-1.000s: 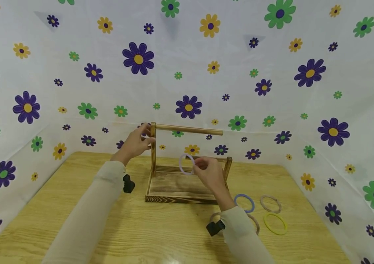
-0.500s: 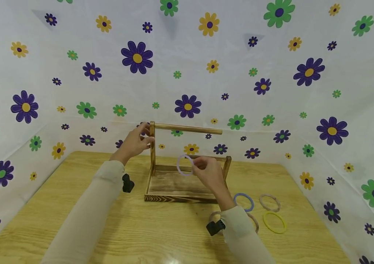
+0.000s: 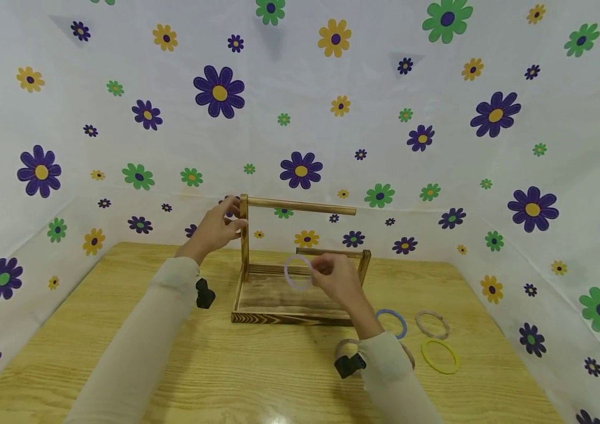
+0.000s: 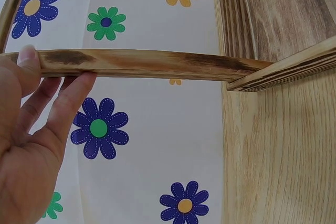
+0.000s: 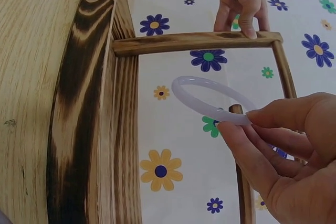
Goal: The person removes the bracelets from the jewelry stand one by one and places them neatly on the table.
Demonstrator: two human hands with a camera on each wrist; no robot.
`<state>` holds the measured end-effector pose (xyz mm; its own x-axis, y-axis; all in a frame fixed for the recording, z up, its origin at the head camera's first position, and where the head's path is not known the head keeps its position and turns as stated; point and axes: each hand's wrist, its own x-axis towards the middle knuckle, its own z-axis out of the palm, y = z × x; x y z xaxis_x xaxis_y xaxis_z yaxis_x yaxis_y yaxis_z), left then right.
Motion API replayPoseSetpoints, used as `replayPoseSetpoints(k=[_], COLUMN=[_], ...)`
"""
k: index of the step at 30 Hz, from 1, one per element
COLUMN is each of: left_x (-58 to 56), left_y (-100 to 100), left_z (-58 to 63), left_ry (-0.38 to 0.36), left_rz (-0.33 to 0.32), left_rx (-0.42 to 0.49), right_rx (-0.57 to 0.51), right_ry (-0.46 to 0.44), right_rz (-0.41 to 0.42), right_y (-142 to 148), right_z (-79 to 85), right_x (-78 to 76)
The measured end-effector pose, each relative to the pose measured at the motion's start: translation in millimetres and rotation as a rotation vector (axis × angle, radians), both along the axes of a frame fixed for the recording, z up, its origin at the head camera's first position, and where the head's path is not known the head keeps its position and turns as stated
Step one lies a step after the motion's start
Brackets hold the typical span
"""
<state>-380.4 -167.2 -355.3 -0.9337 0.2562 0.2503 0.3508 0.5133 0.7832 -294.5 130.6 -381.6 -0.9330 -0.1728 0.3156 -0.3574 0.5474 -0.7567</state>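
Note:
A dark-grained wooden bangle stand has an upright post [image 3: 245, 247], an upper rod [image 3: 305, 206] and a lower rod [image 3: 326, 252]. My left hand [image 3: 215, 229] grips the post near its top, thumb on one face and fingers on the other, as the left wrist view shows. Between thumb and fingertips, my right hand [image 3: 339, 280] pinches a pale lavender bangle [image 5: 202, 107] by its edge. The bangle hangs over the stand's base, in front of the lower rod and below the upper one. Both rods carry no bangles.
Right of the stand lie a blue bangle [image 3: 390, 311], a brownish bangle [image 3: 429, 312] and a yellow bangle [image 3: 440, 371]. More brownish ring [image 3: 347, 340] shows partly hidden under my right wrist. The stand's base [image 3: 278, 318] rests on the wooden table [image 3: 257, 377]; flowered cloth walls surround it.
The lavender bangle and my right hand have shifted slightly down, and the bangle has turned a little. My left hand keeps its place on the post.

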Motion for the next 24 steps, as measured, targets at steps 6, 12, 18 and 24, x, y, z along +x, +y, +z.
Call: replayPoseSetpoints(k=[6,12,18,24], left_x=[0.0,-0.4,-0.8,-0.3], left_y=[-0.1,-0.3,-0.3,-0.2], left_z=[0.4,0.5,0.5,0.5], left_ry=[-0.008,-0.008,-0.004,-0.008], left_rz=[0.000,-0.002,0.002,0.007], left_rx=[0.006,0.004,0.001,-0.003], right_rx=[0.025,0.022,-0.006,0.040], right_ry=[-0.044,-0.083,-0.141,-0.174], right_rz=[0.032,0.073,0.111,0.124], right_y=[4.7,8.1,10.3,11.5], right_z=[2.7,3.8,4.1,4.5], right_x=[0.5,1.6,3.7,5.5])
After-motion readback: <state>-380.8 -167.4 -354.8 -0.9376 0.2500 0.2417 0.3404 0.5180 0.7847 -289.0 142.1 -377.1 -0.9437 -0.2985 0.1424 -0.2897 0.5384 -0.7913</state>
